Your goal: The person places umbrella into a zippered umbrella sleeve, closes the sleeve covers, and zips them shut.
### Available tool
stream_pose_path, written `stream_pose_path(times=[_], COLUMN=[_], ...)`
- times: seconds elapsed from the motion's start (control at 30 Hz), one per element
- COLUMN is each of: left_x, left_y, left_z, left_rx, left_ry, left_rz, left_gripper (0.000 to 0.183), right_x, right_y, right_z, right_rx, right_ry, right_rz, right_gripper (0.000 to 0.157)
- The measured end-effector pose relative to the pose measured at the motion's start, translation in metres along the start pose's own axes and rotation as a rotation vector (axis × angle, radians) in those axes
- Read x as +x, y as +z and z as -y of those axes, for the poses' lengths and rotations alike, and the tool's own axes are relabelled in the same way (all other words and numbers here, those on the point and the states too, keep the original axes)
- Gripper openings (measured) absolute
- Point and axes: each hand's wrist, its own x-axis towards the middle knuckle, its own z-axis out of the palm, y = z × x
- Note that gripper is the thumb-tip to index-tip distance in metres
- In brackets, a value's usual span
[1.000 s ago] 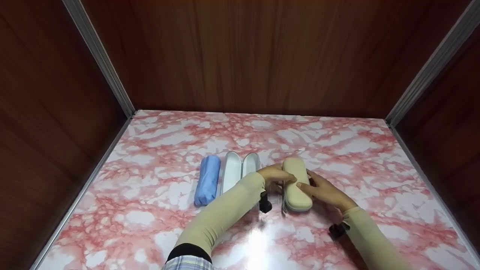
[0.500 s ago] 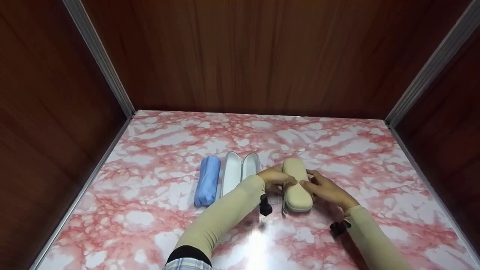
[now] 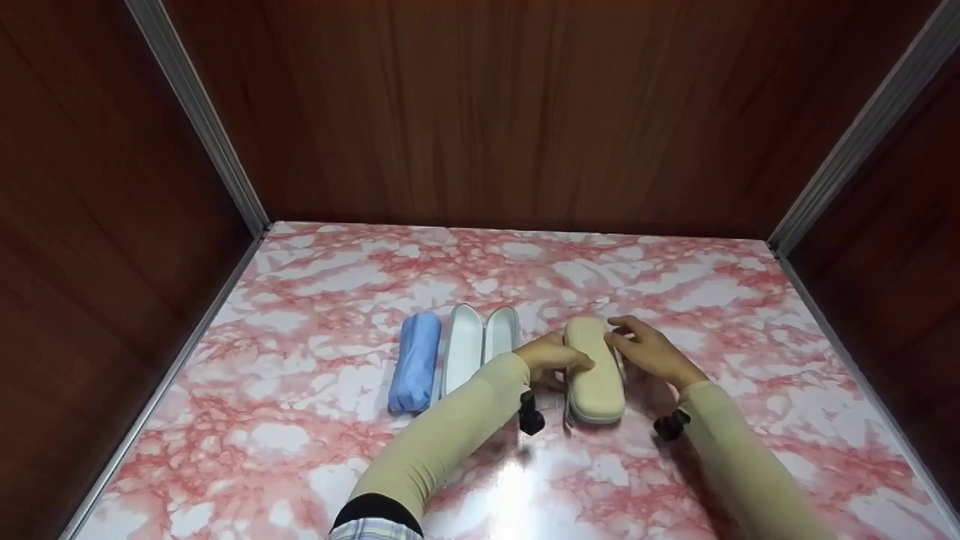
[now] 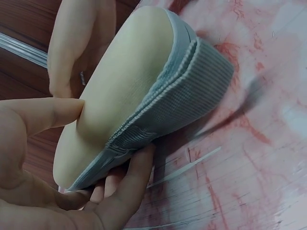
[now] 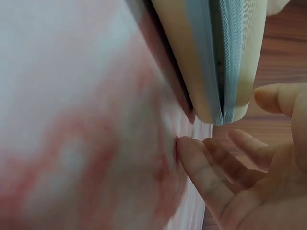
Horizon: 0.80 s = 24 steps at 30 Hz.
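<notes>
A beige zip-up case [image 3: 596, 375] with a grey zip band lies lengthwise on the table. My left hand [image 3: 551, 355] grips its left side, thumb on top and fingers low against the grey band, as the left wrist view shows. A ribbed grey fabric flap [image 4: 201, 79] sticks out from that side. Beside the case's upper right edge is my right hand [image 3: 651, 352], its fingers loosely bent around nothing. In the right wrist view a narrow dark gap [image 5: 218, 62] runs between the two zip strips, and the right thumb [image 5: 276, 98] is close to the case's end.
To the left, a hinged case [image 3: 465, 345] with a white inside lies spread apart, partly hidden by the left forearm. A soft blue bundle [image 3: 416, 364] lies beyond it. The red-and-white marbled table [image 3: 300, 322] is enclosed by dark wood panels [image 3: 480, 112].
My right hand has come off the top of the beige case and moved up towards its far right end. The left hand and the case stay in place.
</notes>
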Motion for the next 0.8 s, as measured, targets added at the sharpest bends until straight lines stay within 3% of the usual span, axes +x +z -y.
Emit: stream_pose_path(times=[0.3,0.57,0.8], left_x=[0.004,0.004,0.005], left_y=[0.000,0.001,0.000], left_z=[0.002,0.002,0.002], left_rx=[0.032,0.011,0.031], left_ry=[0.008,0.013,0.024], left_rz=[0.014,0.040,0.048], left_gripper=[0.043,0.038,0.035], right_x=[0.026,0.048,0.060], right_y=[-0.001,0.006,0.006], right_z=[0.014,0.025,0.033], right_rx=[-0.033,-0.136,-0.222], right_ry=[0.040,-0.031,-0.040], right_rz=[0.064,0.111,0.155], right_gripper=[0.059,0.046,0.046])
